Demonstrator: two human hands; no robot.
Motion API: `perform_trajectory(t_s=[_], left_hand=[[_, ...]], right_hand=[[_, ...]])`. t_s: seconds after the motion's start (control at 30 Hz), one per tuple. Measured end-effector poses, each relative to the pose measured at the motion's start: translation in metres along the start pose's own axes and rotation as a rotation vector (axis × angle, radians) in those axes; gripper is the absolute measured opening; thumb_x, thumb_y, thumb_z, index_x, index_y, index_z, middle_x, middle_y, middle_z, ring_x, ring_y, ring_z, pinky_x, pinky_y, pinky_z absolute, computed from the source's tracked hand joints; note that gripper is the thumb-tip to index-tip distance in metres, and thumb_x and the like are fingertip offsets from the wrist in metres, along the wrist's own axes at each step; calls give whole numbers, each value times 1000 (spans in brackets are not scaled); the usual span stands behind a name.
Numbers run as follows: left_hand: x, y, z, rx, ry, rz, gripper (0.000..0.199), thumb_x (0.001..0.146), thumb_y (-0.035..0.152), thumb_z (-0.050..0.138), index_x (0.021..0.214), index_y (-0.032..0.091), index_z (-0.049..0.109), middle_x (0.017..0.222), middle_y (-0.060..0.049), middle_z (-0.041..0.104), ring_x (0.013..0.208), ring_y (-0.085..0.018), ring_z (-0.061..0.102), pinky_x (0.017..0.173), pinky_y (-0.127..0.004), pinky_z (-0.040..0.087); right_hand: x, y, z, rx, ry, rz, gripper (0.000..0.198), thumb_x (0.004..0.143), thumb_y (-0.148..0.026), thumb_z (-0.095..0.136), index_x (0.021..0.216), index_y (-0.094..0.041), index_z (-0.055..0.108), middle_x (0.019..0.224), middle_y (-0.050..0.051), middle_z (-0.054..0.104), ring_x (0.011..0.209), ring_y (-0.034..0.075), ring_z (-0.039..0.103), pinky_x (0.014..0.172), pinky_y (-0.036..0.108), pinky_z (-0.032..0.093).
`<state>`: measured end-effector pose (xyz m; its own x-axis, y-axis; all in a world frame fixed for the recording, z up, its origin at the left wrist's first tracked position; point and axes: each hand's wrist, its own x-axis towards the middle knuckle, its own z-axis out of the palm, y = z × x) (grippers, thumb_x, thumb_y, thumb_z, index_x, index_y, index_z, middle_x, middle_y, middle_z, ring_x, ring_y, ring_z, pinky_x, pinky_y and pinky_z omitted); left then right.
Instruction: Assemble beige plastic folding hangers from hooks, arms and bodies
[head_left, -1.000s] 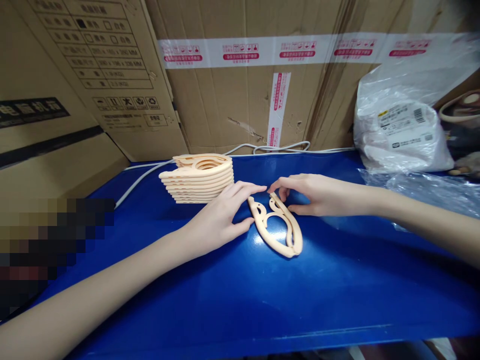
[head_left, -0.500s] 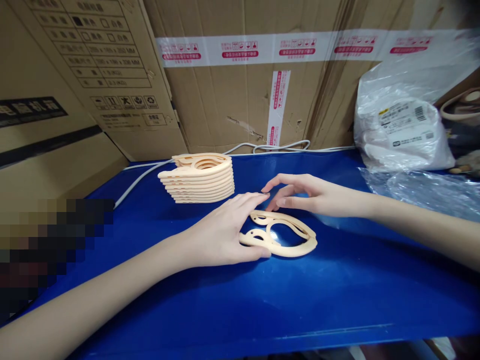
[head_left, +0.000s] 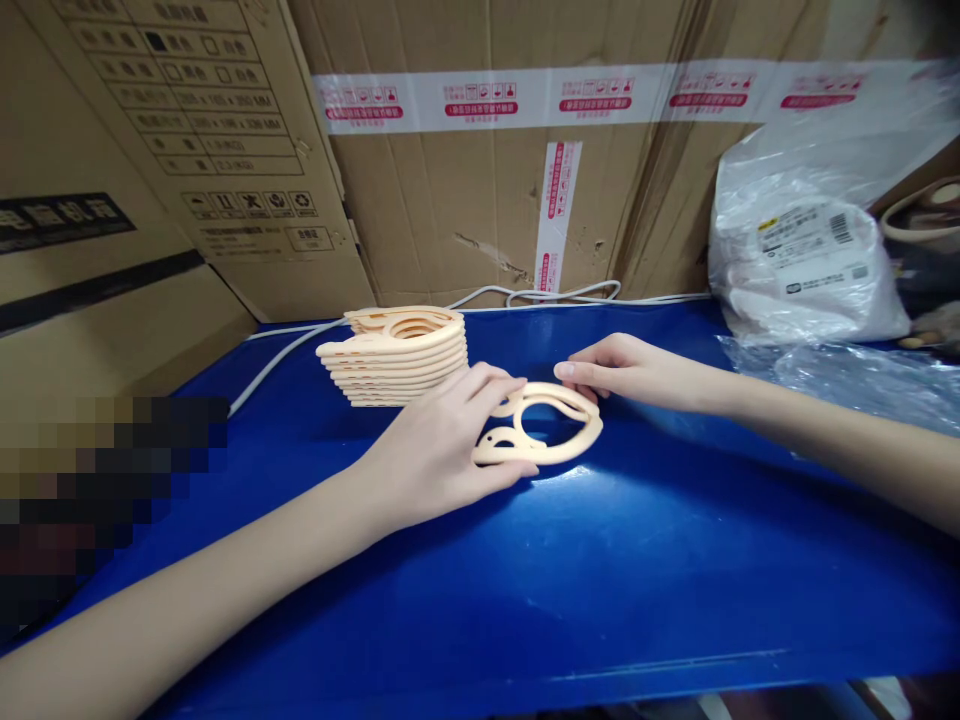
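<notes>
A flat peach plastic piece [head_left: 559, 435] with curved cut-outs is held just above the blue table top [head_left: 600, 580]. My left hand [head_left: 439, 440] grips its left end between thumb and fingers. My right hand [head_left: 626, 368] pinches its far right edge. A stack of several like peach pieces [head_left: 397, 355] stands just to the left, behind my left hand.
Large cardboard boxes [head_left: 480, 150] wall the back and left. A white cable [head_left: 285, 355] runs along the table's rear edge. A white plastic bag [head_left: 802, 260] and clear film [head_left: 862, 385] lie at the right. A blurred patch sits at the left.
The peach piece was turned from pointing toward me to lying crosswise, then lifted and carried back toward the stack. Both hands closed on it.
</notes>
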<state>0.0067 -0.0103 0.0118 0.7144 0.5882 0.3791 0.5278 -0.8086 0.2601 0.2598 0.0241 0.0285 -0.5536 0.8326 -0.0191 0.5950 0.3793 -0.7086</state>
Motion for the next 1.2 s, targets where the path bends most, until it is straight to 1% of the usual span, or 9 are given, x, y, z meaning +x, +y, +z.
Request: perform_trajectory(t_s=[0.1, 0.17, 0.47, 0.83, 0.9, 1.0, 1.07, 1.13, 1.2], left_hand=[[-1, -3, -2, 108, 120, 11, 58, 85, 43, 67, 130, 11, 50, 127, -14, 57, 119, -26, 55, 98, -39, 48], [-1, -3, -2, 150, 154, 10, 62, 85, 46, 67, 130, 10, 49, 128, -15, 57, 121, -27, 53, 100, -40, 48], [-1, -2, -1, 171, 145, 19, 75, 81, 52, 69, 135, 6, 46, 131, -17, 56, 124, -28, 52, 102, -41, 47], [-1, -2, -1, 186, 140, 43, 66, 83, 45, 69, 133, 8, 47, 129, -16, 57, 119, -27, 56, 97, -38, 51], [-1, 0, -3, 217, 152, 66, 63, 84, 42, 67, 133, 9, 46, 129, -15, 57, 120, -27, 55, 99, -39, 50], [1, 2, -16, 268, 192, 110, 62, 85, 39, 66, 136, 11, 44, 131, -15, 57, 124, -26, 53, 105, -41, 45], [4, 1, -30, 288, 237, 128, 62, 84, 37, 67, 137, 15, 44, 131, -13, 57, 123, -26, 54, 105, -44, 45], [7, -4, -47, 274, 290, 130, 62, 82, 37, 68, 137, 18, 46, 129, -11, 58, 120, -26, 55, 102, -44, 48], [10, -13, -63, 225, 317, 101, 60, 81, 40, 69, 135, 21, 50, 128, -10, 59, 116, -25, 58, 100, -42, 50]], right_hand=[[1, -1, -3, 127, -66, -21, 46, 87, -57, 57, 65, -16, 54, 61, -4, 47, 57, 9, 38, 55, 27, 26], [1, -2, -3, 198, -82, -26, 43, 85, -55, 61, 68, -16, 54, 62, -4, 46, 58, 9, 38, 56, 26, 25], [1, -4, 1, 305, -61, -29, 40, 82, -50, 67, 68, -15, 55, 61, -5, 46, 57, 8, 37, 55, 26, 25], [1, 0, 2, 307, -81, -38, 42, 80, -55, 68, 67, -16, 57, 62, -4, 50, 59, 9, 41, 59, 26, 30], [2, 2, 4, 336, -41, -55, 48, 85, -60, 59, 66, -16, 57, 62, -2, 51, 60, 11, 43, 62, 28, 34], [4, 6, 5, 398, 67, -76, 65, 95, -68, 26, 70, -18, 61, 64, 2, 56, 64, 16, 51, 69, 33, 42], [5, 8, 6, 322, 137, -113, 67, 97, -65, 21, 78, -18, 65, 72, 5, 62, 72, 19, 57, 76, 35, 45], [5, 10, 7, 114, 187, -192, 53, 97, -60, 35, 91, -18, 67, 90, 7, 68, 86, 21, 61, 85, 37, 46], [4, 11, 10, -139, 178, -278, 44, 94, -54, 47, 109, -17, 66, 112, 10, 67, 105, 24, 60, 96, 40, 43]])
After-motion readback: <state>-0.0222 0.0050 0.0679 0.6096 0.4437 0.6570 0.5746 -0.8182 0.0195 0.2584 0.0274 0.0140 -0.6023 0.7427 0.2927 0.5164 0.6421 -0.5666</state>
